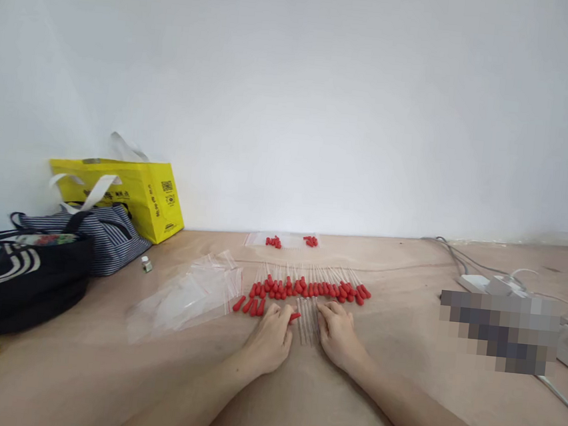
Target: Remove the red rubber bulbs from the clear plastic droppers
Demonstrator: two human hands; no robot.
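Between the fingers of my left hand (272, 338) is a red rubber bulb (295, 316), its tip pointing right. My right hand (340, 332) is closed in a pinch at the upper end of a thin glass tube at the right side of a small group. These clear glass tubes (306, 325) lie side by side on the table between my hands. Just beyond them stretches a row of glass droppers with red bulbs (327, 289), tubes pointing away from me. Several loose red bulbs (253, 307) lie left of my left hand.
Clear zip bags (191, 291) are spread at the left. A flat bag with red bulbs (274, 242) lies near the wall. Farther left are a small vial (146, 264), a yellow bag (138, 192), a striped bag (110, 240) and a black bag (50, 287). Power strips (475, 283) and cables lie right.
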